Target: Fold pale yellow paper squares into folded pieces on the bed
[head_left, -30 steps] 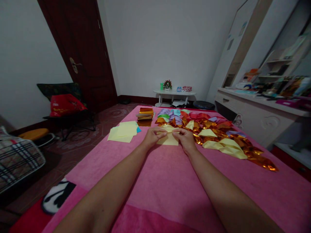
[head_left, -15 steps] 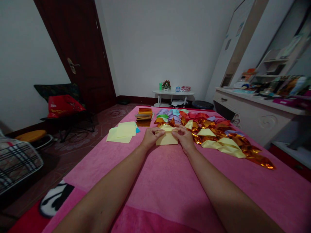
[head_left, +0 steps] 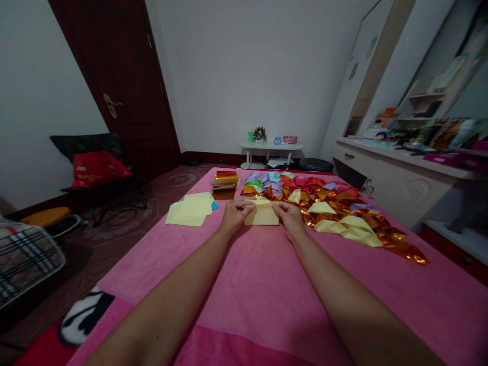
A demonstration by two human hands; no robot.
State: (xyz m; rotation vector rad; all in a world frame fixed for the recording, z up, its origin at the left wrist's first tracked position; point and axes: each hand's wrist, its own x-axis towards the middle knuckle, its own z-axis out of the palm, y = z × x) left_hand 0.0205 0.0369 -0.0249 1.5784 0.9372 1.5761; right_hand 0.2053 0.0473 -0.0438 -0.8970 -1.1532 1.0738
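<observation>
Left hand [head_left: 235, 215] and right hand [head_left: 290, 216] pinch opposite ends of yellow sheet [head_left: 262, 215]. Long axis left–right; neither hand nearer.

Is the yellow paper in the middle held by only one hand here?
No, the left hand grips the yellow paper at one side while the right hand grips it at the other.

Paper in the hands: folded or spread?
Folded, at least partly: a straight edge crosses the paper between left hand and right hand, paler paper beyond it. Layers: cannot tell.
</observation>
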